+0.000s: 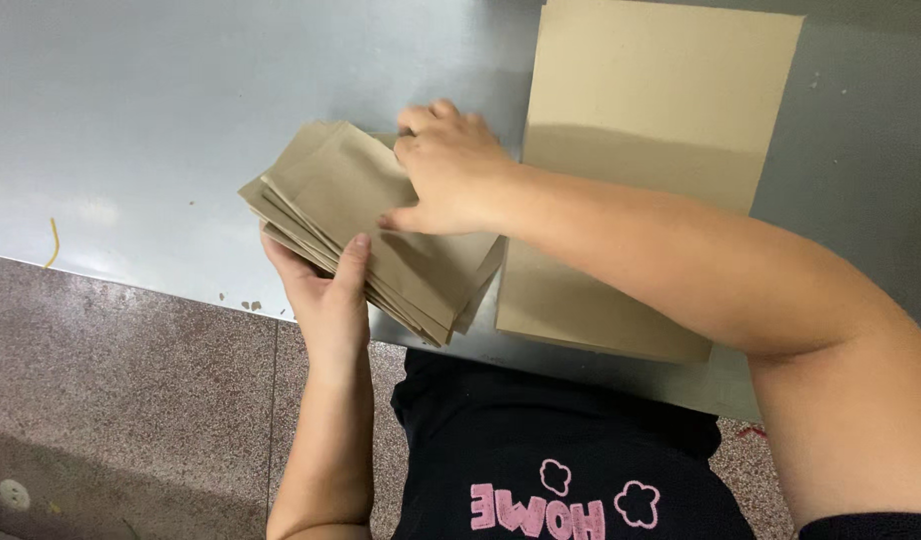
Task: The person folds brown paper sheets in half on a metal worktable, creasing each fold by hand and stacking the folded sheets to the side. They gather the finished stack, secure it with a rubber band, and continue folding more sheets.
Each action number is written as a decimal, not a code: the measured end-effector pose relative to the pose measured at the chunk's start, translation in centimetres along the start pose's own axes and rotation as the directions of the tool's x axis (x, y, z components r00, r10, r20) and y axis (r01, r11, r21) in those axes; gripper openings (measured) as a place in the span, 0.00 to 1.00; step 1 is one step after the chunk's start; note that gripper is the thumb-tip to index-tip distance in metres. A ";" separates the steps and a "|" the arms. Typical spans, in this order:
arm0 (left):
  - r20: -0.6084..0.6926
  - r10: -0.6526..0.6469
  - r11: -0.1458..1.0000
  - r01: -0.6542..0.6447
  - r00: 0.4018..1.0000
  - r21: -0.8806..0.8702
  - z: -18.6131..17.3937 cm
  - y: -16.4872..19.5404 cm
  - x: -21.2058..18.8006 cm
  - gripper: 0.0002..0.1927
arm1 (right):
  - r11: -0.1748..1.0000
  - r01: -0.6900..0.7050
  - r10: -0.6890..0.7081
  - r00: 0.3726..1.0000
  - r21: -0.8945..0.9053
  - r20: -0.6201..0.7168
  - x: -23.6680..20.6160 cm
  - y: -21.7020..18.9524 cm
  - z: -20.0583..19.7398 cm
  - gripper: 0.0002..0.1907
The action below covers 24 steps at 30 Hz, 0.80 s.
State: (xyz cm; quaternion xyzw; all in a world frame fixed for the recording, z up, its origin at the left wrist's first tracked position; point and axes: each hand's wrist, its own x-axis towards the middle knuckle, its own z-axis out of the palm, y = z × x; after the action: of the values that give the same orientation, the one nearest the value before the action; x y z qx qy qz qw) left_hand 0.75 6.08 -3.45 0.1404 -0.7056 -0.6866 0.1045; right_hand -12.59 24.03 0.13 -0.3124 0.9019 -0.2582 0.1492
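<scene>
A fanned stack of brown paper bags lies at the near edge of a grey metal table. My left hand grips the stack's near edge from below, thumb on top. My right hand rests flat on top of the stack, fingers curled over its far side. Right of the stack lies a large flat brown sheet or bag pile, partly under my right forearm.
A small yellow rubber band or string lies near the table's left front edge, with a few crumbs by the edge. Below the table is speckled reddish stone floor. My dark shirt shows at the bottom.
</scene>
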 end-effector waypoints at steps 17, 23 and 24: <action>0.055 -0.596 0.653 0.524 0.801 -0.547 -1.4 1.4 -9.4 0.44 | 0.987 -0.158 0.159 0.963 -0.024 0.218 -0.5 -0.5 1.2 0.41; 0.034 -0.514 0.806 0.496 0.857 -0.324 -2.0 -0.2 -5.1 0.36 | 0.959 -0.262 0.210 0.913 0.110 0.349 -0.1 0.2 0.8 0.41; 0.027 -0.463 0.857 0.455 0.886 -0.243 -2.0 -0.2 -4.8 0.36 | 0.967 -0.232 0.187 0.930 0.110 0.317 -0.2 0.1 0.8 0.41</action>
State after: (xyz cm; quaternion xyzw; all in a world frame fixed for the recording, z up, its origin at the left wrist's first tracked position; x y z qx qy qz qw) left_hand 5.97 5.86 -3.37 0.3017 -0.5609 -0.7702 -0.0341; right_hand -12.17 23.91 -0.57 -0.2385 0.8750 -0.2547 0.3355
